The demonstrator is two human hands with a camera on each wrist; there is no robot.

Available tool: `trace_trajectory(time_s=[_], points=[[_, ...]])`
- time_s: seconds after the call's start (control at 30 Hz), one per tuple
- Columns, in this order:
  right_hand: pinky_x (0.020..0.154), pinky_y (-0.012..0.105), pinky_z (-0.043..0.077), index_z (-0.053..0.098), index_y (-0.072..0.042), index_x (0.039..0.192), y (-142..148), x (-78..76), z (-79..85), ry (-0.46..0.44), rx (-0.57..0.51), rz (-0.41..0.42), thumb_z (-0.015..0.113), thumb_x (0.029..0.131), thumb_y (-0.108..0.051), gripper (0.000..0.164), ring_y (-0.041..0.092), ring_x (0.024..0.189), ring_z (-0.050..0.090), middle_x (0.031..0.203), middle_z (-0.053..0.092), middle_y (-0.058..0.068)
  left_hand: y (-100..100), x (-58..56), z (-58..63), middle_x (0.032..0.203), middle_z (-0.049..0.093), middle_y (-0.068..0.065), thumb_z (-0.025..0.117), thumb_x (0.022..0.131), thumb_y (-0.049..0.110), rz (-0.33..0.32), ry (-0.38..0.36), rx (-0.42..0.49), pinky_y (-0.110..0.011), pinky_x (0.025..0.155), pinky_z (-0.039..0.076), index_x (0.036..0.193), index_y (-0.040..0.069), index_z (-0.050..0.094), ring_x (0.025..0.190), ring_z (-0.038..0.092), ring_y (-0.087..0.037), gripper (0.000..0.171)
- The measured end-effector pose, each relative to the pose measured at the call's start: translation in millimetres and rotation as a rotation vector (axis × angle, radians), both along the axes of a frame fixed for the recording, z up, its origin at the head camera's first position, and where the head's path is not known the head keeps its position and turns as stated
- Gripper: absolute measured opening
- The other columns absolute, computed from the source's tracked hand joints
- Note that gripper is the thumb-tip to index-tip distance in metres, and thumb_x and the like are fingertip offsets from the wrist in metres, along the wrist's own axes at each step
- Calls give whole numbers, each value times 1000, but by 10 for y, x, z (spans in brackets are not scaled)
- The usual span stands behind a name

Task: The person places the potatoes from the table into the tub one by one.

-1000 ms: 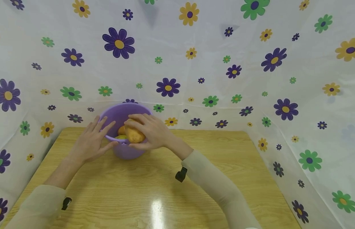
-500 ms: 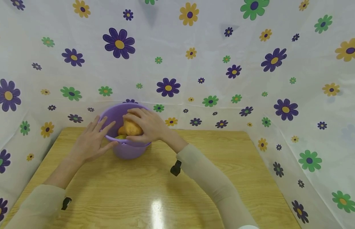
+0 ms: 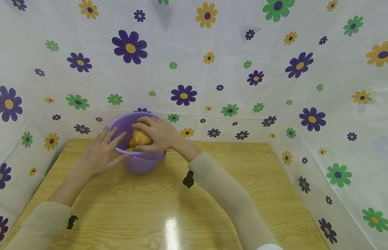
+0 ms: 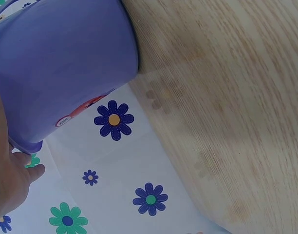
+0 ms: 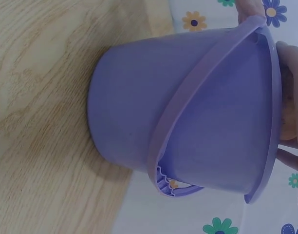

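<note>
A purple bucket [image 3: 140, 165] stands upright at the back left of the table, its handle hanging down at the front. My right hand [image 3: 161, 133] holds a potato [image 3: 142, 137] inside the bucket's mouth, fingers over its top and thumb on the near side. The potato [image 5: 288, 109] shows partly past the rim in the right wrist view. Fruit or vegetables lie lower in the bucket, among them a yellow-green one [image 3: 131, 149]; most are hidden. My left hand [image 3: 98, 154] rests at the bucket's left rim, fingers spread and mostly straight.
The wooden table [image 3: 144, 211] extends in front and to the right of the bucket. A white flowered cloth [image 3: 194, 76] hangs behind the table and along both sides, close behind the bucket.
My right hand has moved left and away from me with the potato, from over the near rim to farther inside the bucket's mouth. The left hand has stayed in place.
</note>
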State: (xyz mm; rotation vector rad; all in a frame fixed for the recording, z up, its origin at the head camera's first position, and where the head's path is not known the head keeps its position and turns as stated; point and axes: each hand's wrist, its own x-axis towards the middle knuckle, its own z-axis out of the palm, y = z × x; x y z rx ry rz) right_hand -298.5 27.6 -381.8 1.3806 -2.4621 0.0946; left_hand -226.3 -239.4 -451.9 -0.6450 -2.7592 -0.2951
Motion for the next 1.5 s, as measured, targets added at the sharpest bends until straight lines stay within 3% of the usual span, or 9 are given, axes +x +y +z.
trace_trajectory(time_s=[0.63, 0.83, 1.03, 1.23, 1.5], points=[[127, 46, 42, 46, -25, 158, -195, -105, 7, -112, 156, -80, 60, 93, -75, 83, 22, 137, 58, 155, 52, 3, -16, 6, 4, 172, 26, -29, 64, 99, 57, 0, -3, -3, -73, 127, 27, 164, 11, 37, 162, 16, -53, 84], [119, 41, 49, 46, -25, 158, -234, -121, 5, -126, 193, -89, 58, 93, -77, 85, 19, 130, 60, 153, 52, 3, -20, 6, 2, 172, 27, -29, 63, 100, 58, -5, -3, 3, -74, 126, 27, 164, 11, 37, 162, 16, -53, 84], [115, 38, 52, 45, -26, 159, -241, -129, -2, -138, 200, -95, 59, 92, -77, 86, 20, 131, 59, 154, 51, 3, -21, 5, 1, 172, 27, -29, 63, 100, 57, -4, 4, 0, -73, 127, 27, 164, 11, 38, 162, 17, -53, 83], [126, 44, 43, 43, -26, 161, -192, -138, -9, -120, 194, -90, 57, 94, -76, 85, 25, 142, 56, 157, 51, 4, -24, -7, -9, 171, 27, -29, 62, 100, 58, -6, 8, -6, -74, 126, 28, 164, 12, 37, 161, 18, -54, 83], [119, 41, 50, 45, -24, 159, 79, -157, -36, -176, 74, -113, 58, 97, -70, 79, 25, 141, 57, 157, 52, 4, -17, -15, -8, 172, 26, -28, 62, 100, 58, -4, 1, -3, -74, 126, 27, 165, 13, 36, 162, 16, -53, 83]])
